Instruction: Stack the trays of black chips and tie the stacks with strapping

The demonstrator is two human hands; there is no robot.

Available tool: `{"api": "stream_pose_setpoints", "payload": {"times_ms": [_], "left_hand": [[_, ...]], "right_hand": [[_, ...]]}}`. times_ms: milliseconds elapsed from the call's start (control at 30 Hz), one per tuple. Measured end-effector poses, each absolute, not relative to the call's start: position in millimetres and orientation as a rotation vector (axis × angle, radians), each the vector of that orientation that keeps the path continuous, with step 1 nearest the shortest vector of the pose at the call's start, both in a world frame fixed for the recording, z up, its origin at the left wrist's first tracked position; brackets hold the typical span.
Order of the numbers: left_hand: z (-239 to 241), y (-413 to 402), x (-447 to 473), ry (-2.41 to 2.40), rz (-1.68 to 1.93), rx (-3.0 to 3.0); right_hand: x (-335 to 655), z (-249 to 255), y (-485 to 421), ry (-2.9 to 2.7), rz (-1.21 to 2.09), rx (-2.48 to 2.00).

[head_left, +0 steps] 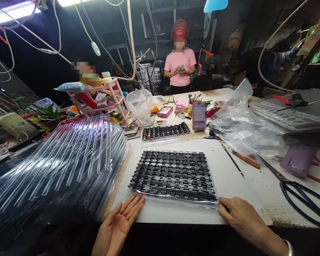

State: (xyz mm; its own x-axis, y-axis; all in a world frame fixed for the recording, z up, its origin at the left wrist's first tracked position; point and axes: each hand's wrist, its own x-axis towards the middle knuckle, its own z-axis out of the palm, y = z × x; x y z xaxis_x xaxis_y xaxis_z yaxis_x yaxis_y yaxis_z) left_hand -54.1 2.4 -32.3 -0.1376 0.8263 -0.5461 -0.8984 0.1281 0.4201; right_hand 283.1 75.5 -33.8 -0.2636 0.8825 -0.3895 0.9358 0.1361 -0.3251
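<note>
A clear plastic tray [181, 203] lies on the white tabletop in front of me, filled with rows of small black parts [173, 174] with pin-like ends. My right hand [241, 215] is closed at the tray's near right corner, thumb and fingers pinching its edge. At the near left corner, my left hand [122, 218] is open with the palm turned up and the fingers stretched out, fingertips by the tray's edge. Behind it sits a second clear tray [162, 141] with similar black parts.
Stacked clear plastic trays [69, 160] rise on the left. To the right lie large scissors [288, 183], tweezers [233, 161], an orange-handled tool [246, 160] and a plastic bag [245, 128]. A pink rack [117, 94] stands behind. Across the table, a person [180, 67] holds a phone.
</note>
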Motion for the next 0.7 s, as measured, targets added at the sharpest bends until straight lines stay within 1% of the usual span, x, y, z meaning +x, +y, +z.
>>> {"api": "stream_pose_setpoints", "payload": {"times_ms": [233, 333, 433, 500, 567, 700], "left_hand": [[-25.2, -13.6, -59.9, 0.819, 1.412, -0.018], [-30.0, -18.4, -49.9, 0.843, 1.398, 0.049], [-41.3, -20.1, -23.9, 0.959, 1.437, 0.116], [-48.2, -19.5, -2.5, 1.035, 1.482, 0.173], [-51.9, -18.2, 16.3, 1.077, 1.523, 0.216], [-49.6, -15.4, 33.4, 1.125, 1.544, 0.231]], "right_hand": [[300.0, -27.8, 92.1, 2.459, -0.675, 1.594], [304.6, -17.4, 122.9, 2.516, -0.583, 1.705], [297.3, -8.7, 167.4, 2.737, -0.513, 1.840], [286.0, -10.2, 195.5, 2.882, -0.562, 1.784], [273.4, -18.5, 216.3, 2.899, -0.630, 1.743], [263.8, -39.2, 226.9, 2.862, -0.729, 1.751]]}}
